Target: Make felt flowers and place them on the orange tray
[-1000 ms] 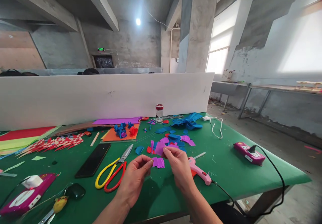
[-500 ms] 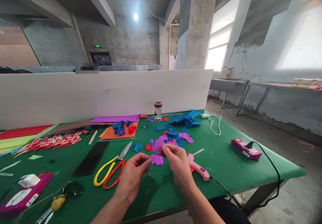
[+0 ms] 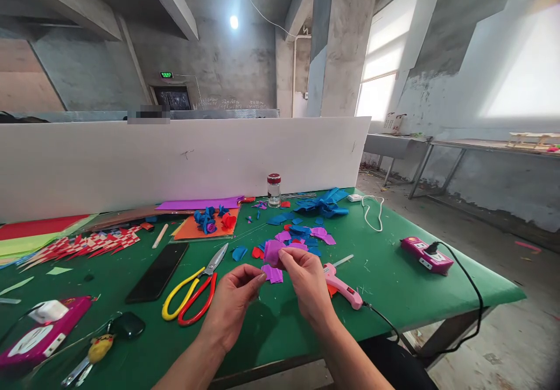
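Observation:
My right hand (image 3: 306, 279) pinches a small purple piece of crepe paper (image 3: 272, 252) between thumb and fingertips, just above the table. My left hand (image 3: 236, 299) is closed in a pinch to the left of it; anything between its fingertips is too small to make out. Beside the left fingertips lies another purple paper scrap (image 3: 274, 274). Scissors (image 3: 199, 282) with one yellow and one red handle lie left of my left hand. A pink hot glue gun (image 3: 343, 288) rests to the right of my right hand, with a clear glue stick in its back.
Blue crepe paper (image 3: 326, 204) and a red-lidded jar (image 3: 273, 191) stand behind the scraps. Finished-looking paper flowers (image 3: 209, 220) lie on an orange sheet. A black phone (image 3: 157, 273), a keyring (image 3: 100, 349) and power strips (image 3: 426, 256) lie around. A white board (image 3: 184, 162) borders the table's back.
The purple paper piece in my right hand has shifted slightly and looks more curled. My left hand stays in nearly the same pinch. The whole view has moved slightly.

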`<state>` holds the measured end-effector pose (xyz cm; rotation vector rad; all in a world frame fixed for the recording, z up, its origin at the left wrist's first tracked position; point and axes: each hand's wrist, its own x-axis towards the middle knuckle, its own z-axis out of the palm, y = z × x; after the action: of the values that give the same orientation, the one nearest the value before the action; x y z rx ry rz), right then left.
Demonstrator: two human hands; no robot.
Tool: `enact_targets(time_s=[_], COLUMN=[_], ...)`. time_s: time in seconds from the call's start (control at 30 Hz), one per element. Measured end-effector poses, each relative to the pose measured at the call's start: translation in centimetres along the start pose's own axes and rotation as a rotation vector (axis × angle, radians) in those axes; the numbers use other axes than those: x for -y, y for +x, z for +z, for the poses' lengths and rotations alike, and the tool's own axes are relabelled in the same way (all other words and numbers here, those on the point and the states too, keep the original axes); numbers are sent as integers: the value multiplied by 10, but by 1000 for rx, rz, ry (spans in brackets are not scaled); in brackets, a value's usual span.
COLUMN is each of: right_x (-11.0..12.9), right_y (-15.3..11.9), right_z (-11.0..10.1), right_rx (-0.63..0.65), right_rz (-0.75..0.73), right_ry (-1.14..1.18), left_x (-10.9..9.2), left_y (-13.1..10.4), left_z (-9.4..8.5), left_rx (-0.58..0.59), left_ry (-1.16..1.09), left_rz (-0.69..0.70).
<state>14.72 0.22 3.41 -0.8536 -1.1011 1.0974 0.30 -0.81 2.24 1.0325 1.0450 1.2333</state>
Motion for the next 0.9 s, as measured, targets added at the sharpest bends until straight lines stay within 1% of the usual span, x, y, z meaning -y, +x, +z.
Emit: enact_targets(time_s=[0.43,0.9], right_x=[-4,-4], right_y=[-3,-4], right_z=[5,5], right_rx=[-1,3], right_rz=[3,8], right_ry=[115,133], left_x=[0,0], left_y=[1,-1], left_z=[1,2], left_rx=[-4,-21], left_ry=[-19,17], left_rz=[-1,13])
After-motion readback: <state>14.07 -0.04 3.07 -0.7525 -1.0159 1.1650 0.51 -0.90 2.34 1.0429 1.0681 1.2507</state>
